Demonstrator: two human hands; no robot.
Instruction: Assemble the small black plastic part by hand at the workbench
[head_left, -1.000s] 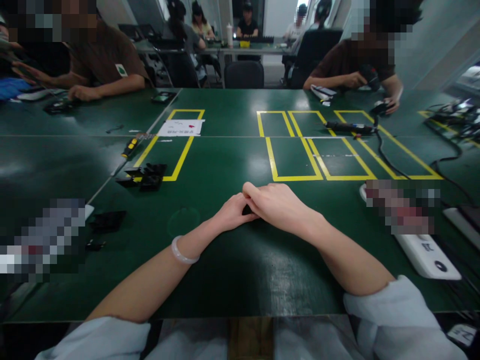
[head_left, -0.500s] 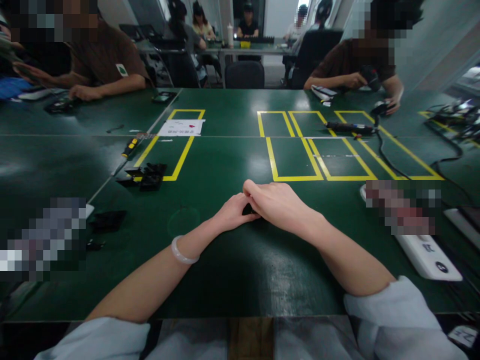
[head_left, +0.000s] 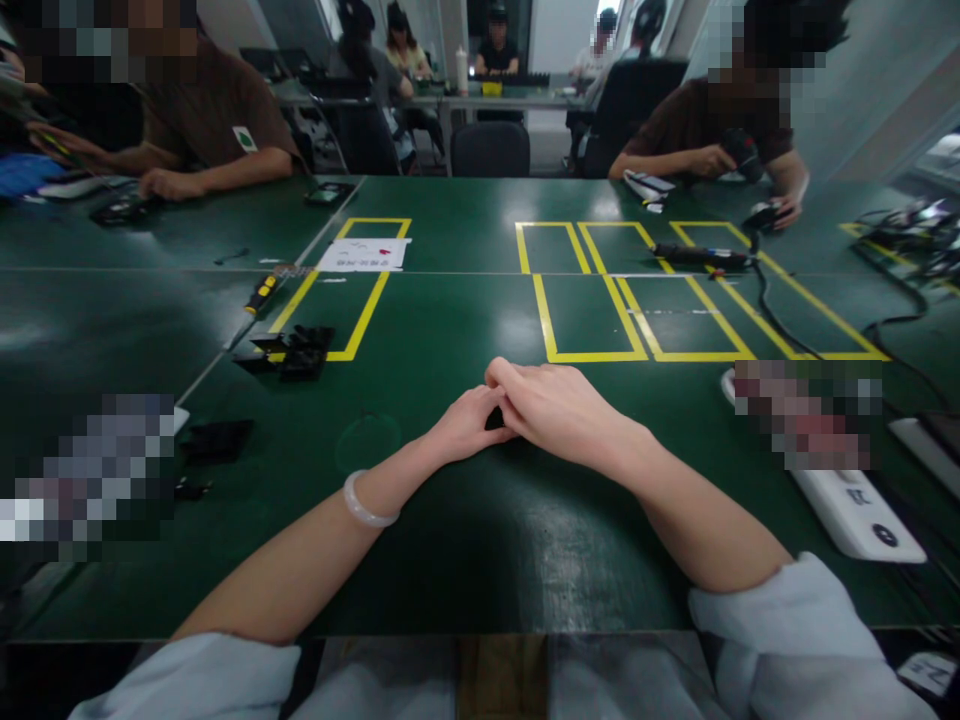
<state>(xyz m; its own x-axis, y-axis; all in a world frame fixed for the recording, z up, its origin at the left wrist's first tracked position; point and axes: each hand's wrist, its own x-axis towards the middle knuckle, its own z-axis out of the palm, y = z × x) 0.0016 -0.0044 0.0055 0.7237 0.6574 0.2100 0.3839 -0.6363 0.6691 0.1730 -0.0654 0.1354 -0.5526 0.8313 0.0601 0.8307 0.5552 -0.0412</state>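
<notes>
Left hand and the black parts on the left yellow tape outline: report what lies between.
Head view: from the black parts, a yellow tape corner, then green tabletop to the left hand.

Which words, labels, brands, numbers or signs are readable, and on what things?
None can be read reliably.
White rectangular paper sheet: characters, too small and blurred.
White oblong device, right: dark marks, too blurred.
White label, lower right: dark marks, unclear.
White badge with green emblem: no legible text.

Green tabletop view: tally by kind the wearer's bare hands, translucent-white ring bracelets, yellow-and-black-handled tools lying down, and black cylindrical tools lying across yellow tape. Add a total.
Wearer's bare left hand and right hand: 2
Translucent-white ring bracelet: 1
Yellow-and-black-handled tool: 1
Black cylindrical tool: 1
Total: 5
</notes>
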